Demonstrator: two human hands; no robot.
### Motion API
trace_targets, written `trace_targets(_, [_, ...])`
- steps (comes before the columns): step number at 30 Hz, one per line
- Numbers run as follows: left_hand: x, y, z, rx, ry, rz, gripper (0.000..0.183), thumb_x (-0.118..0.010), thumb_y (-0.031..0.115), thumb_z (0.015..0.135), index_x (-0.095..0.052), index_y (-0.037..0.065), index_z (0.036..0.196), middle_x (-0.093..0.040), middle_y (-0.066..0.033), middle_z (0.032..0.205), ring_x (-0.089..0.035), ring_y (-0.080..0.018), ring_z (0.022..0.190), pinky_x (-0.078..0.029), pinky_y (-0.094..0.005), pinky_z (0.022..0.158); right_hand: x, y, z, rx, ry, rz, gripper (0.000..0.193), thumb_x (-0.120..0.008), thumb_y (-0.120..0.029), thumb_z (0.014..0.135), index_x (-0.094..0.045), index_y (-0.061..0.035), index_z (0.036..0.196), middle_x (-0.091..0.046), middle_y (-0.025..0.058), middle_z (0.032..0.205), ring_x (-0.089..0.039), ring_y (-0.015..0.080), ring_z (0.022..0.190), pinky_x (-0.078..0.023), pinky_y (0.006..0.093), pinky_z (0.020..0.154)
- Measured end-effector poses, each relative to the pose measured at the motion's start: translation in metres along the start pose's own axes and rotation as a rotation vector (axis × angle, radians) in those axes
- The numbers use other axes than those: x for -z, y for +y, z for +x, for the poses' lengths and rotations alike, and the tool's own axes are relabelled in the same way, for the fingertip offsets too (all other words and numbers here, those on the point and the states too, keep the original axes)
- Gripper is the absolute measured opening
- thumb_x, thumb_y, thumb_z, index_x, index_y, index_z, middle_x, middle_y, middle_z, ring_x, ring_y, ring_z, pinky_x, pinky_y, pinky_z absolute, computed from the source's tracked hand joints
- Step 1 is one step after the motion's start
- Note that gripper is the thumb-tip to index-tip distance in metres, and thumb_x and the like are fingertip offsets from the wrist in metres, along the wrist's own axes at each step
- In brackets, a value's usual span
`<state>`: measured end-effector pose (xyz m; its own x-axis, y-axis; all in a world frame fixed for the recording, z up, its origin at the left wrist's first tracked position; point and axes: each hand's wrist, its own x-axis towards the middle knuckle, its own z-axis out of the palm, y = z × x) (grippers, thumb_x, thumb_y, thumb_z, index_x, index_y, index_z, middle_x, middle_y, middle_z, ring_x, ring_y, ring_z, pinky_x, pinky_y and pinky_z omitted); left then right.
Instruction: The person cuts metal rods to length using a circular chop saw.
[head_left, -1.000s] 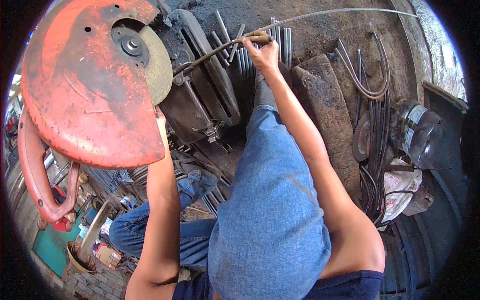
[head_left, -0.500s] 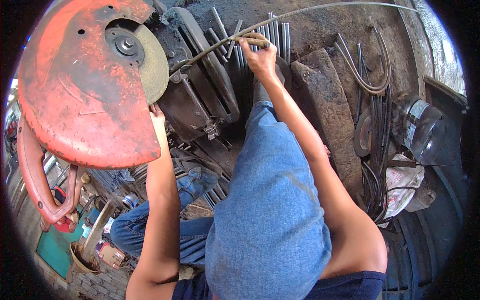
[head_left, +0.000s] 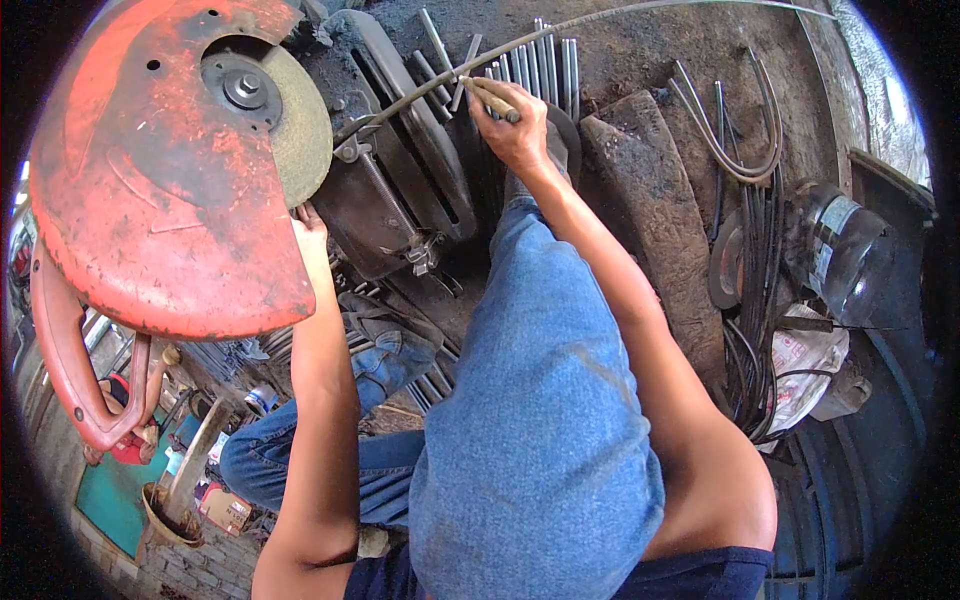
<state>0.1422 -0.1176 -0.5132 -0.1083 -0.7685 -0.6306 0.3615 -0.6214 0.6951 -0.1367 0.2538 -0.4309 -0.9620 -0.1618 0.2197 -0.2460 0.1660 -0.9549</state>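
My right hand (head_left: 520,128) is closed around a short, brownish, pen-like stick (head_left: 497,106), its tip at or very near a long thin metal rod (head_left: 560,28). That rod runs from the clamp (head_left: 372,165) of a cut-off saw out to the far right. My left hand (head_left: 312,228) is just below the saw's abrasive wheel (head_left: 302,120), beside the red guard (head_left: 170,200). The guard and wheel hide most of its fingers, so I cannot see what they hold.
Several short cut metal bars (head_left: 545,70) lie beyond my right hand. A worn wooden block (head_left: 650,180) and U-bent rods (head_left: 745,170) are to the right, near a clear plastic bottle (head_left: 840,250). The saw's red handle (head_left: 75,360) is at left; another person (head_left: 130,445) is beyond it.
My right hand has shifted slightly down and turned, with the stick now slanting more steeply. The red saw guard appears slightly further left; my left hand stays beneath the wheel.
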Motion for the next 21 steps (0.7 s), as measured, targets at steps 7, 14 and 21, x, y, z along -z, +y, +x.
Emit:
trace_targets(7, [-0.002,-0.005,-0.003,-0.096,0.064,0.120,0.073,-0.074,0.031,0.082,-0.035,0.002,0.136,-0.051,-0.0166,0.129,-0.051,-0.0261,0.118,-0.045,-0.0314,0.102,-0.002,0.013,-0.010,0.255,-0.102,-0.082,0.035,-0.072,-0.006,0.071,-0.066,-0.0063,0.105,-0.067,0.0145,0.095,-0.066,0.0323,0.086,-0.054,0.0390,0.076])
trace_targets(14, [-0.007,-0.007,-0.009,-0.081,0.114,0.098,0.082,-0.075,0.032,0.081,-0.028,0.003,0.141,-0.050,-0.0159,0.132,-0.049,-0.0236,0.122,-0.037,-0.0331,0.109,-0.004,0.017,-0.011,0.294,-0.124,-0.124,0.040,-0.072,-0.009,0.071,-0.064,-0.0070,0.110,-0.065,0.0142,0.098,-0.064,0.0325,0.091,-0.052,0.0409,0.081])
trace_targets(21, [-0.019,-0.008,-0.029,-0.131,0.044,0.140,0.077,-0.074,0.029,0.082,-0.031,0.003,0.139,-0.052,-0.0147,0.128,-0.051,-0.0237,0.121,-0.038,-0.0336,0.108,-0.005,0.019,-0.011,0.303,-0.131,-0.123,0.039,-0.072,-0.010,0.072,-0.064,-0.0059,0.110,-0.065,0.0150,0.100,-0.063,0.0331,0.094,-0.051,0.0409,0.082])
